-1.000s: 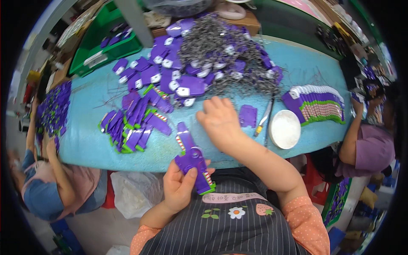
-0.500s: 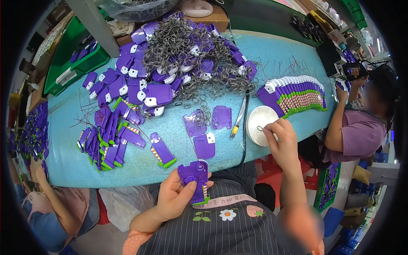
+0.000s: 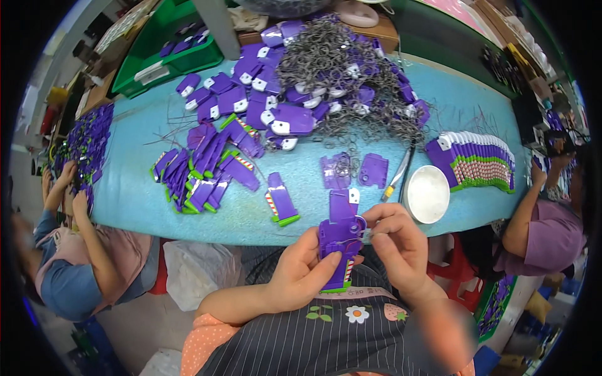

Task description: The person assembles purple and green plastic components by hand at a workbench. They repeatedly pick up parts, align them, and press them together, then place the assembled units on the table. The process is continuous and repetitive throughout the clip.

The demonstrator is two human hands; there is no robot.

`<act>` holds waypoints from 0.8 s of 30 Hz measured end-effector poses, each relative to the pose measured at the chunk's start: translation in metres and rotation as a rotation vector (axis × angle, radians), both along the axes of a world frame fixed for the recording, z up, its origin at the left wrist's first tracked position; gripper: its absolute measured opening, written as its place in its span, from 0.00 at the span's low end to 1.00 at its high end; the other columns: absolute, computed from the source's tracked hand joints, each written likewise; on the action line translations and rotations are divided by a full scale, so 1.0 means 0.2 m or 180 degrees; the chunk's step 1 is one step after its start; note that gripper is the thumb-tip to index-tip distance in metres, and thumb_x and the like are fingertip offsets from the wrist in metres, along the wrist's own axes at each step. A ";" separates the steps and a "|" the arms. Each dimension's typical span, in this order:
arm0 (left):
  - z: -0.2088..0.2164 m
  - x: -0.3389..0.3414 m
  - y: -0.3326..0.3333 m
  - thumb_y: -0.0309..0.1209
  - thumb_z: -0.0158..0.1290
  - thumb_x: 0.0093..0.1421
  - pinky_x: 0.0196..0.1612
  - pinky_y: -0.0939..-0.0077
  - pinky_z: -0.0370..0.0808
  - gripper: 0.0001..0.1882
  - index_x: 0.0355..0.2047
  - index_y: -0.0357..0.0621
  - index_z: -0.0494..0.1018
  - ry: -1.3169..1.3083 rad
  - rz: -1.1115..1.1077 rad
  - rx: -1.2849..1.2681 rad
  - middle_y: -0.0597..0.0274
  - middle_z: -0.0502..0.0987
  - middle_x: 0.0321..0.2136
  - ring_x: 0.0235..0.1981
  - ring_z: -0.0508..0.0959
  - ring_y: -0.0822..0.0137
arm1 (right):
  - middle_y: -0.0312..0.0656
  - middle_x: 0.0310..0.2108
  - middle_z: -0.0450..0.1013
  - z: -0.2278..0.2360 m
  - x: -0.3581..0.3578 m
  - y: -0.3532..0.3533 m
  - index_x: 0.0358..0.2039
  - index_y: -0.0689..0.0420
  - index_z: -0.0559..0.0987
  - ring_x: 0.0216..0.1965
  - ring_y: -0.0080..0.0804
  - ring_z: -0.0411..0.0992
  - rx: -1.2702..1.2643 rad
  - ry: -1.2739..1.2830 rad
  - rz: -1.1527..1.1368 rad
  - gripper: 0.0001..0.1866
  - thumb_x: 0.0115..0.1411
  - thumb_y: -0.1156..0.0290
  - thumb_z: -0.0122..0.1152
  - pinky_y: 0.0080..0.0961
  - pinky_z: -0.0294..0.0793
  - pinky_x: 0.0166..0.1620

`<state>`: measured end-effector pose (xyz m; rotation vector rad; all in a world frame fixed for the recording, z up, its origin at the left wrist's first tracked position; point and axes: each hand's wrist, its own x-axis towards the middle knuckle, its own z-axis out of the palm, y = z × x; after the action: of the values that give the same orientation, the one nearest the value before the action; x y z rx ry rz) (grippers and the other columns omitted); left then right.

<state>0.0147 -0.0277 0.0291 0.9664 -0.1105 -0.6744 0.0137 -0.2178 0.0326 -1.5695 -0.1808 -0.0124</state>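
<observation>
My left hand [image 3: 300, 271] grips a purple plastic casing [image 3: 335, 233] with a green lower end and a red-and-white striped edge, thumb across its front. A thin wire shows on the casing. At its upper right corner my right hand [image 3: 401, 250] pinches a small pale piece, too small to identify, touching or very close to the casing. Just beyond lies a purple cover with a white corner [image 3: 342, 205], partly hidden by the casing. A white bowl [image 3: 427, 195] stands to the right of it, beside a yellow-handled craft knife [image 3: 394, 183].
Grey metal rings [image 3: 335, 59] are heaped over purple covers [image 3: 291, 119] at the back. Purple-green casings [image 3: 204, 166] lie piled left; a row of assembled ones [image 3: 476, 163] stands right. A green crate [image 3: 182, 59] is at the far left. Co-workers sit on both sides.
My right hand has come from the white bowl, carrying a small piece, to the casing in my left hand. The casing is still held, and the whole view has shifted.
</observation>
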 end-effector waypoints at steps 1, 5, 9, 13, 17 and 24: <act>0.01 0.00 0.01 0.21 0.38 0.64 0.52 0.68 0.71 0.20 0.56 0.34 0.54 0.0057 -0.0062 0.0016 0.50 0.68 0.50 0.50 0.72 0.62 | 0.45 0.39 0.69 -0.01 0.00 0.02 0.31 0.63 0.71 0.39 0.27 0.66 0.0133 0.0189 0.0107 0.02 0.58 0.79 0.51 0.23 0.64 0.46; -0.04 -0.01 0.04 0.21 0.37 0.64 0.52 0.69 0.71 0.20 0.56 0.33 0.54 -0.0133 -0.0006 0.0052 0.50 0.67 0.51 0.50 0.72 0.63 | 0.42 0.38 0.69 -0.04 -0.01 0.04 0.34 0.63 0.70 0.38 0.22 0.66 0.0639 0.0795 0.0375 0.03 0.60 0.78 0.52 0.21 0.66 0.44; -0.06 0.01 0.09 0.20 0.38 0.63 0.51 0.71 0.71 0.19 0.55 0.32 0.56 -0.0287 -0.0575 0.0355 0.50 0.68 0.50 0.48 0.73 0.64 | 0.36 0.33 0.68 -0.02 0.00 0.01 0.33 0.61 0.68 0.35 0.17 0.66 0.0856 0.1288 0.0421 0.05 0.59 0.77 0.55 0.17 0.66 0.38; -0.04 0.05 0.11 0.22 0.41 0.62 0.47 0.75 0.72 0.18 0.52 0.31 0.60 -0.0599 -0.1386 0.1058 0.52 0.74 0.43 0.43 0.75 0.69 | 0.32 0.27 0.66 0.06 0.09 -0.10 0.30 0.61 0.67 0.29 0.14 0.64 0.0539 0.1758 0.1286 0.08 0.57 0.77 0.58 0.14 0.64 0.31; -0.10 0.05 0.13 0.24 0.44 0.62 0.42 0.78 0.73 0.16 0.50 0.33 0.63 -0.1119 -0.1798 0.0673 0.54 0.77 0.37 0.40 0.76 0.73 | 0.31 0.25 0.65 -0.01 0.13 -0.13 0.25 0.59 0.67 0.27 0.14 0.63 0.1367 0.2467 0.2143 0.11 0.54 0.75 0.63 0.14 0.62 0.29; -0.09 -0.12 0.21 0.25 0.43 0.63 0.50 0.57 0.72 0.20 0.55 0.37 0.54 0.0520 -0.0162 -0.0116 0.37 0.70 0.47 0.47 0.75 0.51 | 0.43 0.30 0.67 -0.15 0.19 0.00 0.45 0.60 0.73 0.32 0.34 0.68 -0.2977 -0.0488 0.0395 0.26 0.45 0.65 0.69 0.25 0.69 0.31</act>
<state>-0.0084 0.0133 0.0116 0.8723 -0.0032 -0.7930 0.0508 -0.2185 0.0032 -2.4879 -0.4477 0.0573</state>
